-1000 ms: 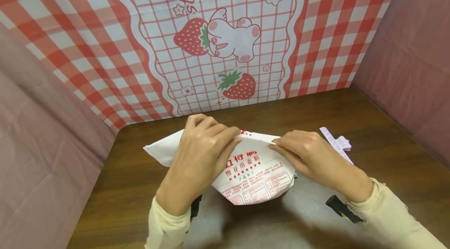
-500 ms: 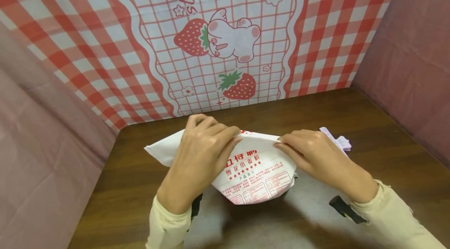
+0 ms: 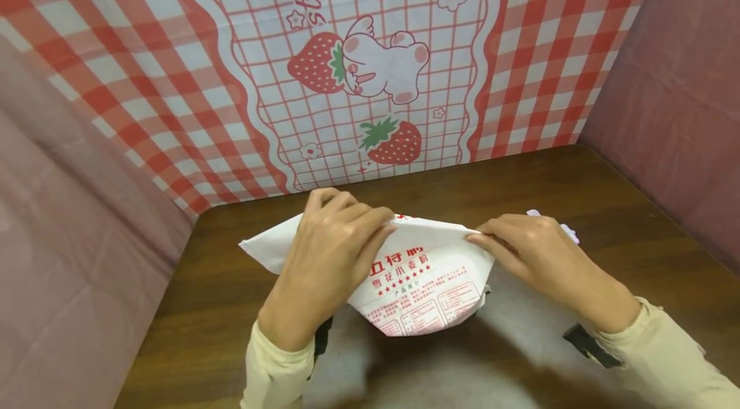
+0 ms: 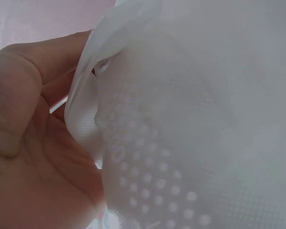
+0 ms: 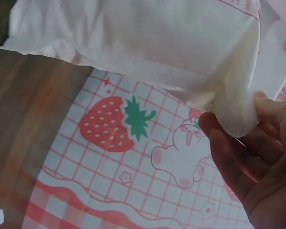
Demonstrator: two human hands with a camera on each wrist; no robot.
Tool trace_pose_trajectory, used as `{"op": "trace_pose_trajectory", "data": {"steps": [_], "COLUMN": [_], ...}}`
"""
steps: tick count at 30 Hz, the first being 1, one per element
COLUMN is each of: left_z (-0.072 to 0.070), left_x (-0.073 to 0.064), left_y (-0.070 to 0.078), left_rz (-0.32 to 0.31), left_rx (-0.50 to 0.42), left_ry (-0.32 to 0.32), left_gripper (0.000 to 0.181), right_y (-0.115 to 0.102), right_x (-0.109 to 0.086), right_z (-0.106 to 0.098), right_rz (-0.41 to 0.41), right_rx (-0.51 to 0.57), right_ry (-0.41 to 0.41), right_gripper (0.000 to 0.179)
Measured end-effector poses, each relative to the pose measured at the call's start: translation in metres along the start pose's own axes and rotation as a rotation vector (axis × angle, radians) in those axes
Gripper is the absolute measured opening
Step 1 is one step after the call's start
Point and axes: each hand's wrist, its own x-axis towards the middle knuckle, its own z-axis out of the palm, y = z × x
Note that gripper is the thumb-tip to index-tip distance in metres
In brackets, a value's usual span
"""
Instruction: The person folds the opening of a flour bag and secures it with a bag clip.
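Note:
A white flour bag [image 3: 428, 287] with red print stands in the middle of the head view, its top folded over. My left hand [image 3: 329, 248] grips the folded top edge on the left, and a white corner sticks out beyond it. At the right end of that edge, my right hand [image 3: 537, 258] pinches the fold between thumb and fingers. The right wrist view shows the bag's rounded corner [image 5: 236, 114] between thumb and fingers. In the left wrist view the white bag [image 4: 195, 109] fills most of the picture and hides the fingertips.
A light purple clip-like piece [image 3: 570, 234] lies on the brown wooden table [image 3: 613, 203], mostly hidden behind the right hand. A strawberry-patterned cloth [image 3: 370, 75] hangs at the back, with pink cloth [image 3: 676, 94] on the sides. A grey patch [image 3: 451, 370] lies under the bag.
My right hand has slid to the right along the folded edge, covering more of the purple piece. The left hand and the bag's body stay nearly still.

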Motion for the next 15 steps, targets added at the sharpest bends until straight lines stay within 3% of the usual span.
{"op": "trace_pose_trajectory", "data": {"steps": [5, 9, 15], "left_z": [0.000, 0.000, 0.002], "left_x": [0.001, 0.001, 0.000], "left_y": [0.001, 0.001, 0.001], "left_rz": [0.001, -0.001, -0.003], "left_rx": [0.001, -0.002, -0.007], "left_ry": [-0.003, -0.002, -0.002], "left_gripper": [0.010, 0.010, 0.009], "right_y": [0.004, 0.008, 0.014], "right_x": [-0.006, -0.011, -0.021], "right_z": [-0.003, -0.003, 0.001], "right_rz": [-0.022, 0.031, 0.101], "right_rx": [-0.002, 0.087, 0.122], "right_ry": [-0.011, -0.035, -0.006], "right_gripper": [0.040, 0.012, 0.022]}}
